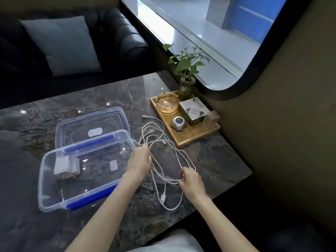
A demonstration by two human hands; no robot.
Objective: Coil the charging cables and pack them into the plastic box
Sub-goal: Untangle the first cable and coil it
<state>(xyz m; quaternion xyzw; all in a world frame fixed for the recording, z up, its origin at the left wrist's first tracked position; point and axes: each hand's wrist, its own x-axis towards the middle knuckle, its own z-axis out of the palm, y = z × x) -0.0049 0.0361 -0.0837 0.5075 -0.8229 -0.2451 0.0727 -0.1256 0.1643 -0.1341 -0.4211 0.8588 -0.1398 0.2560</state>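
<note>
Step in hand, by judgement: coiling, at an early stage; nothing is yet packed as a coil. The white charging cables (pixel 160 151) lie in loose, overlapping loops on the marble table (pixel 209 160), between the clear plastic box (pixel 54 200) and the wooden tray (pixel 198 137). The left hand (pixel 141 160) grips a gathered bunch of strands just beside the box's right wall. The right hand (pixel 190 179) pinches a loop nearer the table edge. One USB plug (pixel 163 198) trails loose near the front edge. The box stands open with a white power adapter (pixel 66 167) inside; its lid (pixel 91 128) lies behind it. The next move likely calls for drawing the slack into even turns and separating tangled strands before lifting the bundle into the box.
</note>
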